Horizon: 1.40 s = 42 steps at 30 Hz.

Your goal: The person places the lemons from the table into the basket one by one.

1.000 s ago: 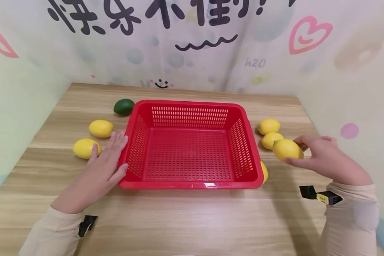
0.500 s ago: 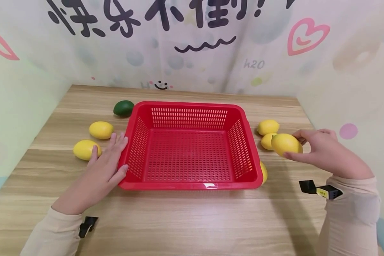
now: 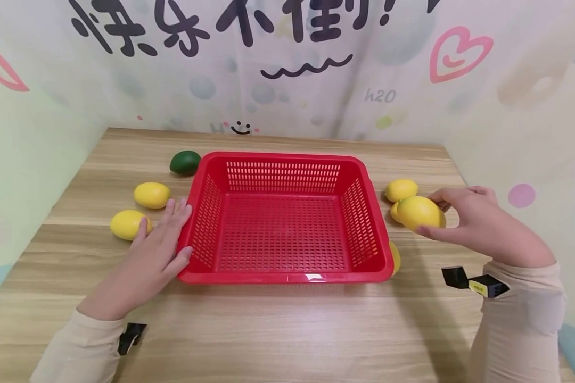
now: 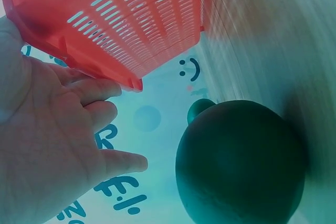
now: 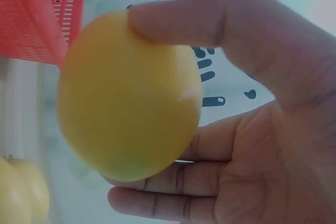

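Observation:
My right hand (image 3: 489, 223) holds a yellow lemon (image 3: 419, 214) above the table, right of the red basket. In the right wrist view the thumb presses the lemon (image 5: 128, 98) from above, with fingers curled beneath it. My left hand (image 3: 148, 260) rests straight-fingered against the left rim of the red plastic basket (image 3: 287, 277). Its outer finger lies by a yellow lemon (image 3: 126, 225); another lemon (image 3: 152, 195) is just beyond. In the blue-tinted left wrist view, a large dark rounded fruit (image 4: 241, 161) stands below the fingers, a smaller one partly hidden behind it.
A dark green fruit (image 3: 185, 163) lies by the basket's back left corner. At the right are a lemon (image 3: 401, 190), another lemon (image 3: 394, 213) mostly hidden by the held one, and one lemon (image 3: 395, 259) partly behind the basket's rim. A printed curtain (image 3: 287, 101) closes the back.
My right hand has moved left and slightly away from me with the lemon, which now covers more of the lemon behind it. The left hand and basket stay put.

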Each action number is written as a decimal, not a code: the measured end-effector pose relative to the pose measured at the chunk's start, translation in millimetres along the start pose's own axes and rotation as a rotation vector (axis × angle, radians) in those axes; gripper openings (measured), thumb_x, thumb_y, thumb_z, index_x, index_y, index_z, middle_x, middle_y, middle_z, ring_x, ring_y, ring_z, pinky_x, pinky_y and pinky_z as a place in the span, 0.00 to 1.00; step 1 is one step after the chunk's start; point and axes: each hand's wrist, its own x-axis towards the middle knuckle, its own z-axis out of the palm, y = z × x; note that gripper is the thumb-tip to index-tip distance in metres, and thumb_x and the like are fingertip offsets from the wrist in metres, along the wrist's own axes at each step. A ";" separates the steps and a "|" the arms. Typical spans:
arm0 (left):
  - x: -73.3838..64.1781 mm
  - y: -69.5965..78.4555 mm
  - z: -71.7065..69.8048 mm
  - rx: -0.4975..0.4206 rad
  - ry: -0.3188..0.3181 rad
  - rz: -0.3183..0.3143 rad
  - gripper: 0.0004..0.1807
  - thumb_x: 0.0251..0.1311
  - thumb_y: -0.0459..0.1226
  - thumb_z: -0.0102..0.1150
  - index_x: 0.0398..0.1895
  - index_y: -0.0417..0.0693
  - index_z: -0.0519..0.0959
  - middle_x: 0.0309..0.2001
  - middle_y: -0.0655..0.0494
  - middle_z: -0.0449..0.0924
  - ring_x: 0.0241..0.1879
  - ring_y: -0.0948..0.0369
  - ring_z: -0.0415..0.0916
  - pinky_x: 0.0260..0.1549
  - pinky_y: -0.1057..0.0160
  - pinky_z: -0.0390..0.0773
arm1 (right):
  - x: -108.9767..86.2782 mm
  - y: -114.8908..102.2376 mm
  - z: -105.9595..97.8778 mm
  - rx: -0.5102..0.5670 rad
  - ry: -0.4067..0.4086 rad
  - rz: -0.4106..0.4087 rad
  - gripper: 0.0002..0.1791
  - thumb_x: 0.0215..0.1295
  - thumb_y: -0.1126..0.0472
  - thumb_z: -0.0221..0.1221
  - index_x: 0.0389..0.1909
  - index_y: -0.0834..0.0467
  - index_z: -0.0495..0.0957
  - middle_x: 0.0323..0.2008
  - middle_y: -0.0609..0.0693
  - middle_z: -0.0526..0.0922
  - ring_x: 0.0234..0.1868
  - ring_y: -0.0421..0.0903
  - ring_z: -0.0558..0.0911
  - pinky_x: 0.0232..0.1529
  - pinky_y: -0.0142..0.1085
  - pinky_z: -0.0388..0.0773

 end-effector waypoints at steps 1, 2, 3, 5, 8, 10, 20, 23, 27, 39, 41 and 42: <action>-0.4 0.0 0.3 0.000 0.002 0.001 0.42 0.75 0.42 0.50 0.84 0.40 0.42 0.83 0.43 0.38 0.82 0.44 0.31 0.71 0.27 0.28 | 1.1 -0.5 -0.9 -0.007 0.002 -0.009 0.24 0.58 0.53 0.74 0.49 0.62 0.81 0.38 0.47 0.84 0.45 0.51 0.80 0.59 0.60 0.51; -0.7 -0.1 0.7 -0.001 0.003 0.003 0.42 0.76 0.42 0.50 0.84 0.40 0.42 0.83 0.43 0.38 0.82 0.43 0.31 0.71 0.27 0.28 | 2.4 -1.2 -2.2 -0.014 0.006 -0.013 0.24 0.58 0.53 0.74 0.49 0.62 0.81 0.38 0.47 0.84 0.45 0.51 0.80 0.59 0.60 0.52; -0.9 0.0 1.2 -0.002 0.004 0.005 0.42 0.76 0.42 0.50 0.84 0.40 0.42 0.83 0.43 0.38 0.82 0.43 0.31 0.71 0.27 0.28 | 3.7 -1.9 -3.5 -0.022 0.006 -0.014 0.24 0.58 0.53 0.74 0.50 0.62 0.81 0.38 0.47 0.84 0.45 0.51 0.81 0.59 0.60 0.52; -1.3 0.1 2.2 -0.002 0.006 0.009 0.42 0.76 0.42 0.49 0.84 0.40 0.42 0.83 0.43 0.38 0.82 0.43 0.32 0.71 0.27 0.28 | 6.3 -3.0 -6.4 -0.038 -0.001 -0.018 0.25 0.58 0.53 0.74 0.50 0.63 0.80 0.38 0.48 0.84 0.45 0.52 0.81 0.59 0.61 0.52; -1.5 0.2 3.0 -0.005 0.010 0.010 0.42 0.76 0.42 0.49 0.84 0.40 0.42 0.83 0.43 0.38 0.82 0.43 0.32 0.71 0.28 0.28 | 10.6 -5.6 -10.6 -0.047 -0.017 -0.009 0.26 0.59 0.52 0.74 0.52 0.64 0.80 0.39 0.49 0.84 0.46 0.53 0.81 0.60 0.61 0.52; -1.6 0.1 3.2 -0.007 0.010 0.009 0.42 0.76 0.42 0.49 0.83 0.40 0.42 0.83 0.43 0.38 0.82 0.43 0.32 0.71 0.27 0.28 | 12.9 -7.7 -12.7 -0.042 -0.032 0.005 0.27 0.60 0.51 0.73 0.52 0.64 0.80 0.40 0.49 0.84 0.47 0.53 0.81 0.61 0.62 0.51; -0.4 -0.3 2.8 -0.018 0.016 0.010 0.41 0.76 0.42 0.49 0.84 0.40 0.42 0.83 0.44 0.38 0.82 0.44 0.31 0.71 0.27 0.28 | 21.2 -15.6 -17.3 -0.013 -0.052 0.028 0.25 0.60 0.51 0.73 0.51 0.63 0.80 0.41 0.50 0.84 0.49 0.53 0.80 0.64 0.61 0.49; -0.4 -0.3 2.8 -0.018 0.018 0.013 0.41 0.76 0.42 0.49 0.84 0.40 0.42 0.83 0.43 0.39 0.82 0.44 0.31 0.71 0.26 0.29 | 23.8 -16.9 -17.3 -0.010 -0.054 0.019 0.23 0.60 0.52 0.73 0.49 0.62 0.81 0.40 0.49 0.84 0.48 0.52 0.80 0.65 0.61 0.48; -0.6 -0.7 3.2 -0.023 0.019 0.016 0.41 0.76 0.42 0.49 0.84 0.40 0.43 0.83 0.43 0.38 0.82 0.43 0.31 0.71 0.26 0.28 | 29.1 -19.1 -18.2 -0.031 -0.051 0.001 0.22 0.59 0.53 0.74 0.48 0.62 0.81 0.39 0.49 0.84 0.47 0.52 0.80 0.65 0.62 0.49; -3.2 -3.0 2.3 -0.045 0.019 0.013 0.42 0.76 0.41 0.50 0.84 0.41 0.41 0.84 0.44 0.37 0.82 0.44 0.29 0.69 0.26 0.24 | 44.9 -29.9 -22.2 -0.063 -0.066 -0.025 0.23 0.56 0.52 0.75 0.47 0.62 0.82 0.39 0.51 0.85 0.47 0.53 0.81 0.64 0.61 0.51; -3.1 -2.7 2.4 -0.053 0.019 0.012 0.42 0.76 0.41 0.50 0.84 0.42 0.41 0.84 0.44 0.37 0.82 0.44 0.30 0.68 0.25 0.24 | 46.4 -30.9 -23.1 -0.069 -0.066 -0.028 0.23 0.56 0.52 0.75 0.46 0.62 0.81 0.39 0.51 0.85 0.47 0.52 0.81 0.63 0.61 0.52; -2.9 -2.8 2.5 -0.058 0.019 0.013 0.42 0.76 0.41 0.50 0.84 0.42 0.41 0.84 0.44 0.37 0.82 0.44 0.30 0.68 0.25 0.24 | 47.4 -31.3 -23.6 -0.073 -0.068 -0.031 0.23 0.56 0.52 0.75 0.46 0.62 0.81 0.40 0.51 0.85 0.47 0.52 0.81 0.63 0.61 0.52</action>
